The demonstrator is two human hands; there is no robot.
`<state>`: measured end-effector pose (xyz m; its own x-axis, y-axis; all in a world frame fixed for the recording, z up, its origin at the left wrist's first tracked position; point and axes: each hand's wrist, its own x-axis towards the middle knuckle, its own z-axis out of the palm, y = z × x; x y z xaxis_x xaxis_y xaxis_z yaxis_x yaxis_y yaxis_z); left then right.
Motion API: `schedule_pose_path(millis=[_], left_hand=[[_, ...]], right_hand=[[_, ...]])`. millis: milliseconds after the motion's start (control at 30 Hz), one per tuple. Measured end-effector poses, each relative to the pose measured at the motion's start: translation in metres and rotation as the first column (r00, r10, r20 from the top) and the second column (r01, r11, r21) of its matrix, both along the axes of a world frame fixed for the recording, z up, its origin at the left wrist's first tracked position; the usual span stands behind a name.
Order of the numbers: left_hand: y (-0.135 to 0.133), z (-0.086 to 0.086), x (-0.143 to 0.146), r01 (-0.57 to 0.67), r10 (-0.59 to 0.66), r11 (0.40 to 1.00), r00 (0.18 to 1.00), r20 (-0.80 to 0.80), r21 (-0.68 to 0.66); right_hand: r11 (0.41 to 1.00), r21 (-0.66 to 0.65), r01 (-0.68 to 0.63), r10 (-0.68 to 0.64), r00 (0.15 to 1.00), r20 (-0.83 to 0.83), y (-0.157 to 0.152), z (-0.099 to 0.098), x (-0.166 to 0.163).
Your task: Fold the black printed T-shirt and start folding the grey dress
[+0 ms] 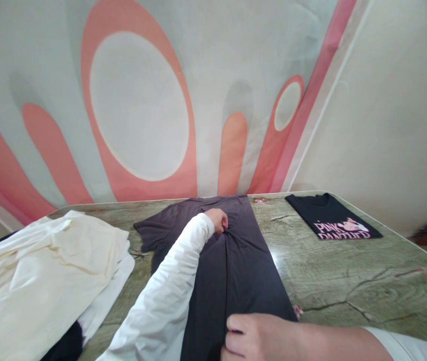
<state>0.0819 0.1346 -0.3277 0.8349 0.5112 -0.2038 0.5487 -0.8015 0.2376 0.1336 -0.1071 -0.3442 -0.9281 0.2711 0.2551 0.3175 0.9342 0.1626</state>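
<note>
A dark grey T-shirt [251,265] lies lengthwise on the table, its collar end toward the wall. One short sleeve spreads out to the left, while the right side looks folded inward. My left hand [218,220] pinches the cloth near the upper middle, drawing creases around the fingers. Close to me, my right hand [254,337] is closed on the lower part of the same shirt, its fingertips partly hidden. A fold line runs down the cloth between the two hands.
Cream and white garments [47,260] are heaped on the left, with black cloth [64,346] beneath. A folded black T-shirt [333,215] with pink lettering lies at the right back of the wood-patterned table [333,281]. Behind stands a wall with a pink-patterned covering [205,100].
</note>
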Motion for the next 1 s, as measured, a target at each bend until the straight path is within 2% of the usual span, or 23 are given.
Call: schedule_pose_path(millis=[100, 267, 400, 500, 567, 633, 667, 733, 800, 867, 1000], left_hand=[[0.000, 0.001, 0.000, -0.001, 0.001, 1.000, 1.000, -0.006, -0.005], [0.001, 0.000, 0.000, 0.002, -0.002, 1.000, 1.000, -0.006, -0.004], [0.000, 0.002, -0.001, 0.001, -0.001, 1.000, 1.000, 0.015, 0.013], [-0.001, 0.006, -0.005, -0.008, 0.008, 1.000, 1.000, 0.017, 0.015], [-0.001, 0.011, -0.009, -0.015, 0.014, 1.000, 1.000, -0.009, -0.019], [0.000, 0.015, -0.012, -0.027, 0.025, 0.997, 0.999, -0.028, -0.068], [0.000, 0.016, -0.012, -0.038, 0.037, 0.997, 0.999, -0.020, -0.069], [0.000, 0.017, -0.010, -0.079, 0.079, 0.997, 0.996, 0.037, -0.006], [-0.001, 0.013, -0.004, -0.129, 0.119, 0.987, 0.987, 0.109, 0.091], [-0.003, 0.003, 0.004, -0.155, 0.132, 0.978, 0.978, 0.161, 0.140], [-0.009, -0.026, 0.013, -0.145, 0.115, 0.977, 0.976, 0.185, 0.158]], right_hand=[[0.999, 0.038, -0.002, 0.003, 0.999, -0.036, 0.000, -0.007, -0.001], [0.996, 0.019, 0.088, -0.085, 0.988, -0.129, 0.001, -0.008, -0.002], [0.990, -0.080, 0.112, -0.123, 0.982, -0.143, 0.000, -0.005, -0.003], [0.977, -0.184, 0.110, -0.127, 0.989, -0.082, -0.001, 0.004, -0.001], [0.953, -0.274, 0.128, -0.163, 0.980, -0.110, 0.002, 0.011, 0.005], [0.901, -0.378, 0.214, -0.305, 0.931, -0.199, 0.013, 0.014, 0.017], [0.859, -0.428, 0.282, -0.412, 0.877, -0.249, 0.021, 0.014, 0.026], [0.757, -0.501, 0.420, -0.616, 0.715, -0.331, 0.044, 0.009, 0.051], [0.664, -0.497, 0.559, -0.746, 0.548, -0.380, 0.070, -0.003, 0.082], [0.576, -0.451, 0.681, -0.815, 0.440, -0.377, 0.093, -0.018, 0.113], [0.506, -0.403, 0.763, -0.862, 0.451, -0.229, 0.115, -0.045, 0.155]])
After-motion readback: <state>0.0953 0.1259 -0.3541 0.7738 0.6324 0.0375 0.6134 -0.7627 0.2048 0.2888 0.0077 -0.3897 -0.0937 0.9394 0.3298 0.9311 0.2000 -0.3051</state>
